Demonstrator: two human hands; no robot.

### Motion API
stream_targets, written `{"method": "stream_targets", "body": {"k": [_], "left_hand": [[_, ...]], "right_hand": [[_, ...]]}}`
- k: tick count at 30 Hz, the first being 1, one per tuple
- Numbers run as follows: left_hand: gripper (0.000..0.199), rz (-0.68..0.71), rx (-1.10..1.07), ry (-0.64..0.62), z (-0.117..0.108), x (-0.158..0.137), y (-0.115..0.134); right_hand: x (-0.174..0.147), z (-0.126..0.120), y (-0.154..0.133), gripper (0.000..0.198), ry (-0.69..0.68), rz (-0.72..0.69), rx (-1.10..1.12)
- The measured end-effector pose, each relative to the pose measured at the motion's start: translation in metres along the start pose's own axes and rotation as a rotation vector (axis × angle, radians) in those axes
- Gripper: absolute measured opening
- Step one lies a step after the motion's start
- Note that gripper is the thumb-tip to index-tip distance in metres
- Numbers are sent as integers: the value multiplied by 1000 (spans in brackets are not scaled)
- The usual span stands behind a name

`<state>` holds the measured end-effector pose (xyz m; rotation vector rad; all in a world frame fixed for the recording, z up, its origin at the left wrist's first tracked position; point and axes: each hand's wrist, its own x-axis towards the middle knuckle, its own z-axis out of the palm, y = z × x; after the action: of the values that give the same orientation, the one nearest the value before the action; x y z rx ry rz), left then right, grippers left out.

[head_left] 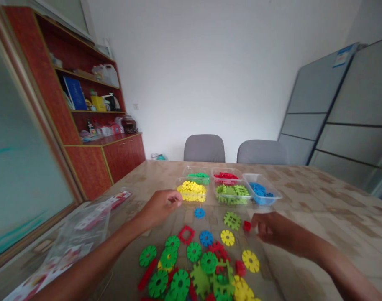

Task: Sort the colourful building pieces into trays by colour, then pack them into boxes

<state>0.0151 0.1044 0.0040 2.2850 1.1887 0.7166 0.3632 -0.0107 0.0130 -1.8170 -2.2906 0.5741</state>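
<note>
My left hand (164, 205) is closed, thumb and fingers curled together, beside the front left corner of the box of yellow pieces (191, 191). Whatever it may hold is hidden. On the right, my right hand (269, 228) is closed too, with a small red plastic piece (247, 225) at its fingertips. A light green square building piece (232, 220) lies just left of that red piece. Between my forearms spreads a loose pile of plastic building pieces: green notched discs (208, 262), yellow discs (250, 261), blue discs (206, 238) and red squares (186, 235).
Behind the pile stand clear boxes of green (198, 177), red (226, 177), light green (233, 194) and blue pieces (260, 192). Plastic bags (80, 230) lie at the table's left. Two grey chairs (204, 148) stand beyond the table (310, 196).
</note>
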Motion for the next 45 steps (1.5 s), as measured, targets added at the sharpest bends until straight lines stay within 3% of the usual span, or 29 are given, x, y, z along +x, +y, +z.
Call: {"method": "stream_targets", "body": {"k": [3, 6, 15, 22, 27, 34, 38, 45], "left_hand": [[18, 33, -48, -124, 1, -41, 10], [18, 42, -69, -254, 3, -62, 13], [24, 161, 17, -385, 8, -73, 21], [26, 200, 44, -477, 8, -77, 25], [28, 247, 18, -508, 9, -79, 23], [26, 254, -1, -515, 8, -79, 23], [25, 251, 21, -518, 9, -79, 23], [26, 268, -2, -520, 9, -79, 25]], "right_hand": [[0, 11, 5, 29, -89, 125, -88], [1, 22, 3, 44, -111, 130, -80], [11, 43, -1, 23, -135, -5, 25], [7, 39, -9, 35, -187, -45, 126], [7, 36, -11, 31, -177, -21, 106], [-12, 4, -29, 19, -359, -89, 327], [-21, 13, -55, 36, -455, -80, 247], [-20, 42, -63, 83, -315, -170, 170]]}}
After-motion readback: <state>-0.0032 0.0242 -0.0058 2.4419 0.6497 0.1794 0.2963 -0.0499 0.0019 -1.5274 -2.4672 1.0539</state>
